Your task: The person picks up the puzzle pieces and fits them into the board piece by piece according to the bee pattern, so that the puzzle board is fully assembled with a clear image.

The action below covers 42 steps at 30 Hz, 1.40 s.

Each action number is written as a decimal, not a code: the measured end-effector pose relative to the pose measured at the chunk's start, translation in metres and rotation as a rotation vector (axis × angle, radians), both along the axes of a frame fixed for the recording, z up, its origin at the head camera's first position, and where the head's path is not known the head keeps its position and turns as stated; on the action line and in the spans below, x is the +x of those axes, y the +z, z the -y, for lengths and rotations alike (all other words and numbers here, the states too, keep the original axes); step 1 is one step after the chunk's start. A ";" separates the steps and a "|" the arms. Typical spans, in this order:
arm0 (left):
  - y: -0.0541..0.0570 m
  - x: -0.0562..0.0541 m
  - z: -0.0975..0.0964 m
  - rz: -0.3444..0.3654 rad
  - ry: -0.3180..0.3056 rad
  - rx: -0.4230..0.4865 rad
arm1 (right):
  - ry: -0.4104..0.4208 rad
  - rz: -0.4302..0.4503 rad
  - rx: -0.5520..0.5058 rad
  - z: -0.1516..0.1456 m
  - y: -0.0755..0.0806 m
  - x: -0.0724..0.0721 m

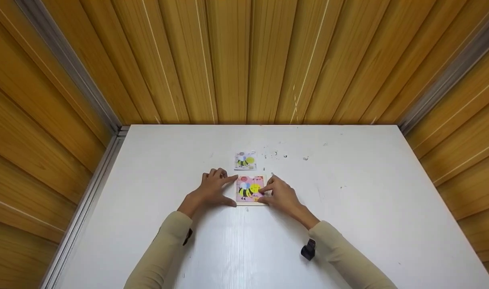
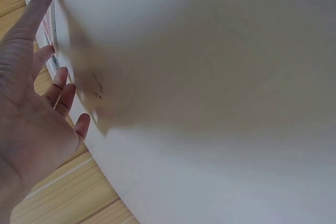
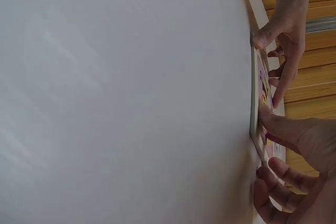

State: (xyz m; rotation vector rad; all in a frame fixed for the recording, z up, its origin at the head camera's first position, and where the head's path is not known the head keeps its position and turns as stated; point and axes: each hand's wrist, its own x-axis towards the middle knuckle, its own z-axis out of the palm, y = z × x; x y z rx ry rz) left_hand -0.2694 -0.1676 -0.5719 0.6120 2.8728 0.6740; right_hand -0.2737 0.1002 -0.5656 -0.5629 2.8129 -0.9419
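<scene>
A square puzzle board point(image 1: 250, 188) with a bee picture on pink and a pale wooden rim lies flat on the white table. My left hand point(image 1: 212, 188) touches the board's left side, thumb at the near corner and index finger at the far corner, both fairly straight. Over the board's right part, my right hand point(image 1: 282, 196) pinches a small puzzle piece between thumb and index finger; the fingers mostly hide it. In the right wrist view the board point(image 3: 255, 87) shows edge-on. A bee picture card point(image 1: 245, 160) lies just beyond the board.
The white table point(image 1: 369, 208) has scattered dark marks point(image 1: 284, 156) beyond the right hand. Wood-panelled walls point(image 1: 244, 60) stand behind it and at both sides. A black wrist camera point(image 1: 308, 249) hangs beside the right sleeve.
</scene>
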 end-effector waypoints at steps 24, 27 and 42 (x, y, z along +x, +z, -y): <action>-0.003 0.003 -0.006 0.015 0.000 -0.025 | -0.051 0.016 0.144 0.003 0.008 -0.002; -0.003 0.004 -0.007 0.013 -0.004 -0.023 | -0.044 0.022 0.178 0.006 0.012 -0.003; -0.005 -0.002 -0.001 0.009 0.006 -0.025 | 0.017 0.061 0.117 -0.009 0.006 -0.008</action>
